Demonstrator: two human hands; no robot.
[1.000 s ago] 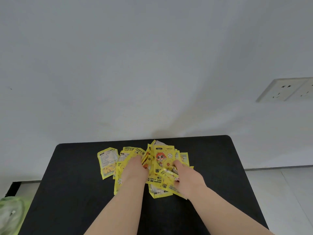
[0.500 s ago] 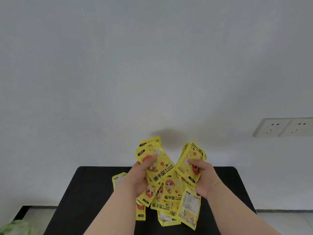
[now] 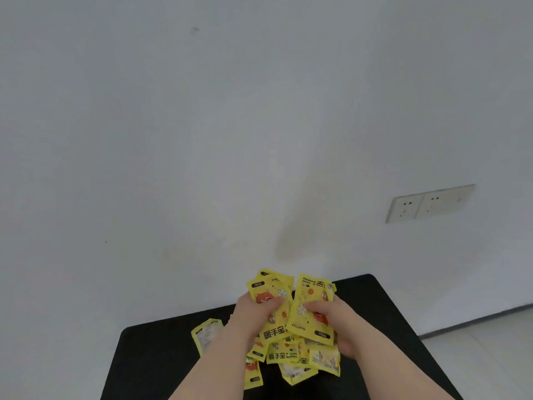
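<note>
Yellow printed plastic sachets (image 3: 281,332) sit in a loose bundle between our two hands, held over the near middle of the black worktop (image 3: 383,307), with the lower packets dangling. Our left hand (image 3: 251,316) clasps the bundle's left side, thumb across a packet. Our right hand (image 3: 337,321) clasps its right side. A single yellow sachet (image 3: 206,334) lies flat on the worktop just left of our left wrist. A white double wall socket (image 3: 429,203) sits far right.

Black worktop (image 3: 375,313) is set against white wall (image 3: 202,140); double socket plate (image 3: 429,203) is mounted at right; pale floor (image 3: 490,359) is seen beside.
</note>
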